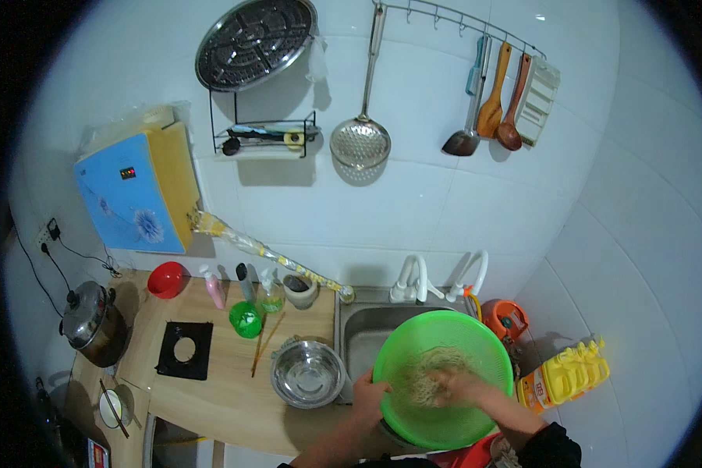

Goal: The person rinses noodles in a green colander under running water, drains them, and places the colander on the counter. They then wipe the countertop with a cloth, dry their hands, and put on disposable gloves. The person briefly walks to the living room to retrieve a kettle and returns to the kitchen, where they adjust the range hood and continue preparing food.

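A large green plastic colander [406,339] tilts over the front of the steel sink [362,336], hiding much of its basin. My left hand [370,395] grips the colander's left rim, with the thumb over the edge. Inside lies a tangled heap of pale, thin noodles [441,360]. My right hand [459,387] reaches in from the right, its fingers curled into the noodles and slightly blurred. A steel bowl [308,374] sits on the counter, left of the sink. Part of a red container [474,453] shows beneath the colander.
Two white taps [409,281] rise behind the sink. Yellow bottles [567,377] and an orange container [505,319] stand at right. The wooden counter [240,409] holds a green cup [245,320], chopsticks [261,345], a red bowl [167,279] and a lidded pot [96,324]. Utensils hang above.
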Action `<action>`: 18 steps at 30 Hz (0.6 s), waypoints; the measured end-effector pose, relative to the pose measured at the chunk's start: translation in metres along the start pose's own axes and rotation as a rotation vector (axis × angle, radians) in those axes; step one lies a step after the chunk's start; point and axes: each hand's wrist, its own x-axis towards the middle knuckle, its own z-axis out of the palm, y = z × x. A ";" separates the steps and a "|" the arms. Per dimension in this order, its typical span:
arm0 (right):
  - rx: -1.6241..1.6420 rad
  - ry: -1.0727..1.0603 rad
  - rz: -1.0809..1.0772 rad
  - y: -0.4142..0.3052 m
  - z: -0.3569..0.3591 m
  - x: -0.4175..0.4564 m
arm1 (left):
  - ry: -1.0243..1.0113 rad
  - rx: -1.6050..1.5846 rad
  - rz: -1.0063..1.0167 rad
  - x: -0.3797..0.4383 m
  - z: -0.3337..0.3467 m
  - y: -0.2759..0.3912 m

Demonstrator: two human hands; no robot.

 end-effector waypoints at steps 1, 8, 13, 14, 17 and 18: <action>-0.060 -0.042 -0.022 -0.008 0.008 0.003 | 0.004 -0.014 -0.018 -0.002 0.000 0.005; 0.271 -0.389 -0.179 0.014 0.029 0.013 | 0.034 0.109 0.141 -0.002 -0.009 0.020; 0.796 -0.142 -0.128 -0.003 -0.061 0.005 | 0.025 0.024 0.172 0.003 -0.012 0.012; 0.811 -0.073 -0.162 0.001 -0.066 0.008 | 0.015 0.057 0.151 0.005 -0.015 0.011; 0.854 0.002 -0.137 -0.004 -0.093 0.009 | -0.028 -0.051 0.113 0.004 -0.013 0.015; 0.870 0.011 -0.110 -0.006 -0.101 0.006 | -0.010 -0.039 0.123 0.006 -0.012 0.014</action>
